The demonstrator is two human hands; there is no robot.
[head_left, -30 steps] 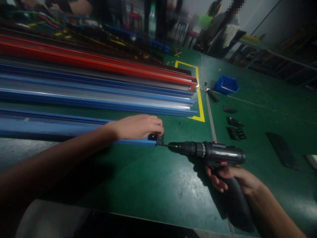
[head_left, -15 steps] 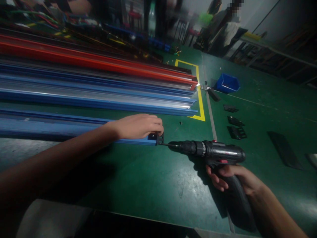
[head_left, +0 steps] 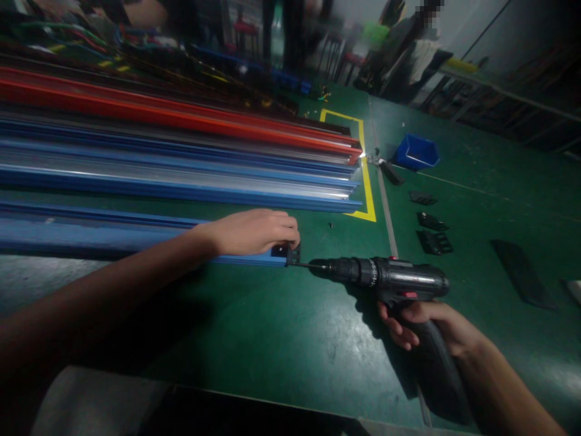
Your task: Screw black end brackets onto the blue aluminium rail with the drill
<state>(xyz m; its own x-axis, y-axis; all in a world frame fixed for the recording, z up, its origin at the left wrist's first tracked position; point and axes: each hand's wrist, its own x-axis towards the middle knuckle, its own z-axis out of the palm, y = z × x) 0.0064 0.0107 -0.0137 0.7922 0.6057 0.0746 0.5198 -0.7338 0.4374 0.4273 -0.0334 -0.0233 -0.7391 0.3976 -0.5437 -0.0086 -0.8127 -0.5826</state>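
Observation:
My right hand (head_left: 422,327) is wrapped round the handle of a black cordless drill (head_left: 385,275), which lies level above the green tabletop. Its long thin bit (head_left: 306,264) points left and touches a small black end cap (head_left: 294,254) at the end of a blue metal profile (head_left: 249,260). The fingers of my left hand (head_left: 267,232) curl over that profile's end and press the end cap against it. Any screw at the bit's tip is too small to make out.
Beyond lie several blue profiles (head_left: 227,178) and a red profile (head_left: 227,121). Yellow tape (head_left: 368,197) marks the green table (head_left: 281,339). To the right are a blue bin (head_left: 417,152), a dark-handled tool (head_left: 391,172), black end caps (head_left: 434,242) and a dark flat piece (head_left: 520,272).

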